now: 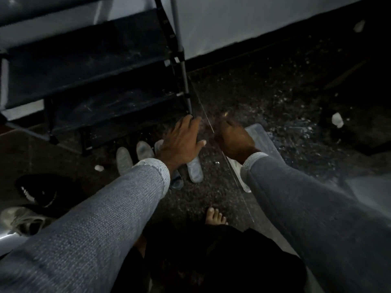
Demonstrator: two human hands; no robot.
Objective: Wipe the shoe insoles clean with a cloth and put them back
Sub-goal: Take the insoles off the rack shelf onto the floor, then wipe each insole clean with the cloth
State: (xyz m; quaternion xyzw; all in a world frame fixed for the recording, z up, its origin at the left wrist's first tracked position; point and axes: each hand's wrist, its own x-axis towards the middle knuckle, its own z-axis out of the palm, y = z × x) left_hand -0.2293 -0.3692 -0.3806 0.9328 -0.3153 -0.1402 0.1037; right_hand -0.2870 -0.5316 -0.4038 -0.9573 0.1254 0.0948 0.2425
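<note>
Nearest the camera, dark clothing filled the bottom of the view, and a bare foot (215, 216) stood on the speckled dark floor (211, 187) just beyond it. Two arms in grey knitted sleeves (101, 218) reached forward from either side.

At the left edge a pale shoe (20, 219) lay on the floor, with a glossy black shoe (36, 190) just past it.

Further out, four pale insoles lay side by side on the floor in front of a rack: one insole (123, 158) at the left, a second (144, 150) beside it, and two more partly hidden under the left wrist, the rightmost (195, 170) showing its near end. A small white scrap (99, 168) sat just left of them.

The left hand (182, 142) hovered over the insoles with fingers straight and spread, holding nothing. The right hand (233, 138) was blurred; its fingers appeared curled, but I could not tell whether it held anything. Beneath it lay a pale, clear-looking flat object (262, 140), and something white (236, 167) showed under the wrist.

Beyond the hands stood the dark shoe rack (91, 66) with its metal post (186, 89), empty-looking fabric shelves in shadow. Another white scrap (337, 120) lay on the floor to the right, and a pale wall (243, 22) with a dark base closed the scene.
</note>
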